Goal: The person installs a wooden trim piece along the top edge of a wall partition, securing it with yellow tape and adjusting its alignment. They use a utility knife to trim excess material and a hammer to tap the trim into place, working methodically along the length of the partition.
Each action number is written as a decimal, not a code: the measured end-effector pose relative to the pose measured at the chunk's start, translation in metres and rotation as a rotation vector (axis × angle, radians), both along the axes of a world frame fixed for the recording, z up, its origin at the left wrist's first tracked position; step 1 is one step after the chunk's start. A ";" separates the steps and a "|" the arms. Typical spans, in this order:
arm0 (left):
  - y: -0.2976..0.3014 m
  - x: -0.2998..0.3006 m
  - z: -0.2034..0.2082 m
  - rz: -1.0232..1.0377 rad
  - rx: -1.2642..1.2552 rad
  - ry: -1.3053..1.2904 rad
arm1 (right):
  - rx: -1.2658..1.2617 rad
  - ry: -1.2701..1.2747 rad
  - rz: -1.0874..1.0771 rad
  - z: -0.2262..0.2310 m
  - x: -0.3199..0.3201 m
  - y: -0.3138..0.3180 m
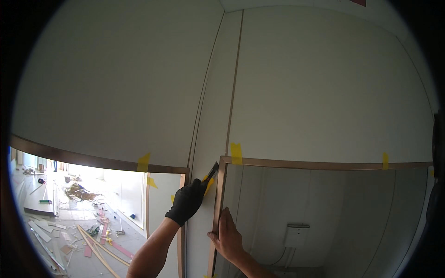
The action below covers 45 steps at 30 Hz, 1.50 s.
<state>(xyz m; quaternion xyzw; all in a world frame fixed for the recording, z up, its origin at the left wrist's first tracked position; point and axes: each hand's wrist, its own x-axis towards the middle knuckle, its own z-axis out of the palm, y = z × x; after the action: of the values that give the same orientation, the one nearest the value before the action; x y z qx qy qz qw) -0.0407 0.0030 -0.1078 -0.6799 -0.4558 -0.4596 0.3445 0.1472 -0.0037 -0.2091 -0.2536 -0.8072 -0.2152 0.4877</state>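
Step in hand, as judged: blade work along the left upright of the brown frame [219,191]. The left hand [186,202], in a black glove, is closed firmly around a utility knife [211,173]. The blade points up and to the right from the fist, close to the frame's upper left corner; edge contact cannot be confirmed. The right hand [227,235], bare, lies below and to the right of the left hand. It is partly closed and grips the same upright, with the thumb at the outer edge and the fingers toward the dark pane [296,199].

The next move appears to call for a steady upright, a controlled blade angle, and the right hand kept out of the cutting line below.

Possible obstructions: a yellow tape piece [236,154] crosses the top rail, above and to the right of the left hand. The narrow white strip [208,120] adjoining the upright limits knife clearance.

Surroundings: a second brown frame [74,154] extends to the left of the left hand. Within it, lower left of that hand, appears a floor littered with wooden strips [98,251] and pink offcuts [122,251].
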 end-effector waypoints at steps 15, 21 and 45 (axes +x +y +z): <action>-0.004 0.010 -0.003 0.116 0.113 0.045 | 0.022 -0.011 0.028 0.001 0.002 -0.001; 0.004 0.006 -0.005 0.108 0.208 0.063 | 0.011 -0.021 0.027 0.001 0.001 -0.004; -0.001 0.011 0.001 0.170 0.322 0.096 | 0.029 -0.045 0.021 0.001 0.002 0.001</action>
<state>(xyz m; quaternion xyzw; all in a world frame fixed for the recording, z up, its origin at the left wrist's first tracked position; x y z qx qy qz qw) -0.0293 0.0020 -0.1071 -0.5962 -0.4154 -0.4628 0.5078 0.1496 -0.0027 -0.2077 -0.2332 -0.8174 -0.2275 0.4750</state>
